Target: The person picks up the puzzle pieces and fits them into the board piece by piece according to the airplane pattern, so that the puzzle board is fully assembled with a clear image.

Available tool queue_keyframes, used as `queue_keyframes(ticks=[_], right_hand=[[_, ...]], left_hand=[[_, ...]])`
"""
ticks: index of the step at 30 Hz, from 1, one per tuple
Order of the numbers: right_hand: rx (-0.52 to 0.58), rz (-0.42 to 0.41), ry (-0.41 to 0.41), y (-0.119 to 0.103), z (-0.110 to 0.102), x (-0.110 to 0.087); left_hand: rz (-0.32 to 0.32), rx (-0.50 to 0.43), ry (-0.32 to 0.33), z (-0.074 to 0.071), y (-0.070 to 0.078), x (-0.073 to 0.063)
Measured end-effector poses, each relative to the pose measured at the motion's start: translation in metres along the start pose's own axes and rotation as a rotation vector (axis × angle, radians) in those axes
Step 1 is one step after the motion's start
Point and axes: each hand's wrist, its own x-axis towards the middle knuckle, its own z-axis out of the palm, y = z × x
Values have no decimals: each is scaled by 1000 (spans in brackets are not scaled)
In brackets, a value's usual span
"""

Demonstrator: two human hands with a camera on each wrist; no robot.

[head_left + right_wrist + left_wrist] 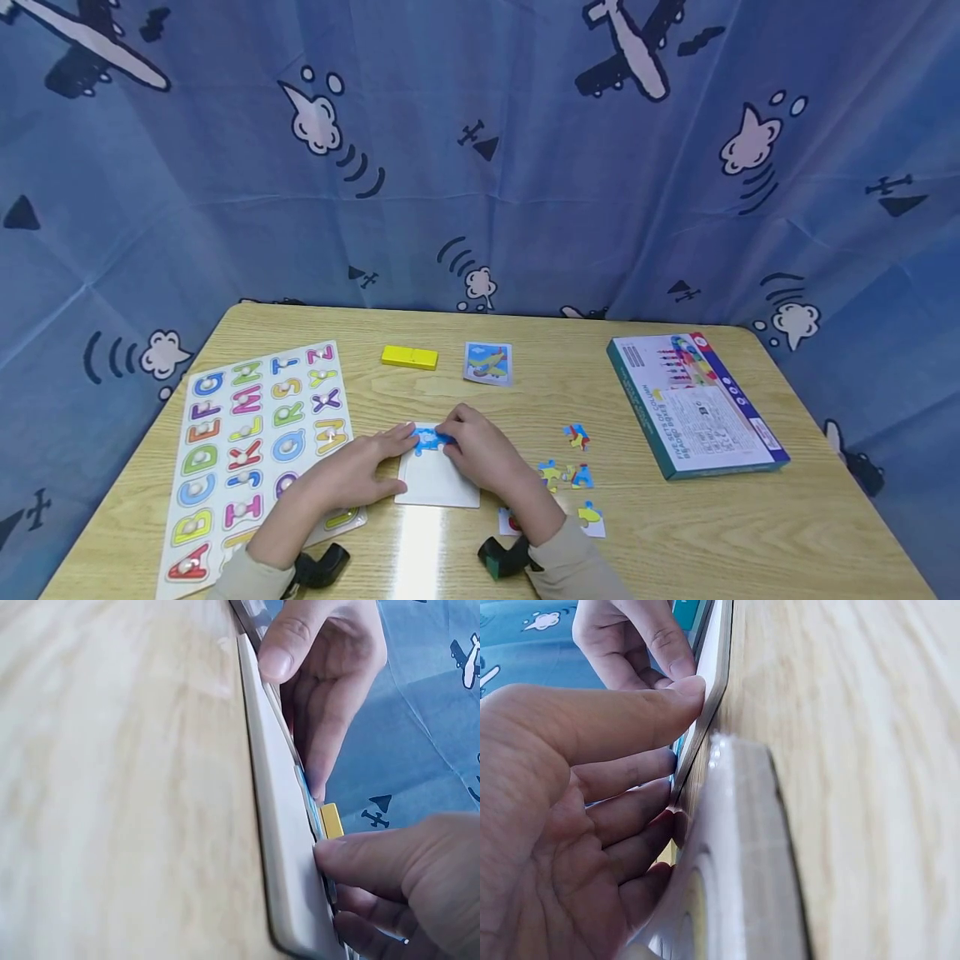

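Note:
A white square puzzle tray [437, 488] lies flat at the front middle of the table, with blue jigsaw pieces [427, 440] along its far edge. My left hand [347, 472] rests at the tray's left side, fingers extended; its fingertips touch the blue pieces and its thumb lies on the edge. At the far right part of the tray, my right hand [486, 454] pinches a blue puzzle piece, mostly covered by the thumb and curled fingers. In the right wrist view, that thumb presses close to the surface of the tray [277, 817].
Loose jigsaw pieces [577, 475] lie right of the right forearm. An alphabet board [251, 433] lies under the left forearm. Beyond the tray are a yellow block [409, 357] and an airplane picture card [488, 363]. A flat box [697, 404] occupies the right side.

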Motion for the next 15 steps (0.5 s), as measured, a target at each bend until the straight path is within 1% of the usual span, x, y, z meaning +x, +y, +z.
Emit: queue_keyframes(ticks=[6, 11, 15], right_hand=[[17, 18, 6, 0, 1, 0], [56, 15, -7, 2, 2, 0], [90, 28, -22, 4, 3, -1]], left_hand=[[-10, 2, -5, -1, 2, 0], [-15, 29, 2, -1, 4, 0], [16, 37, 12, 0, 7, 1]])
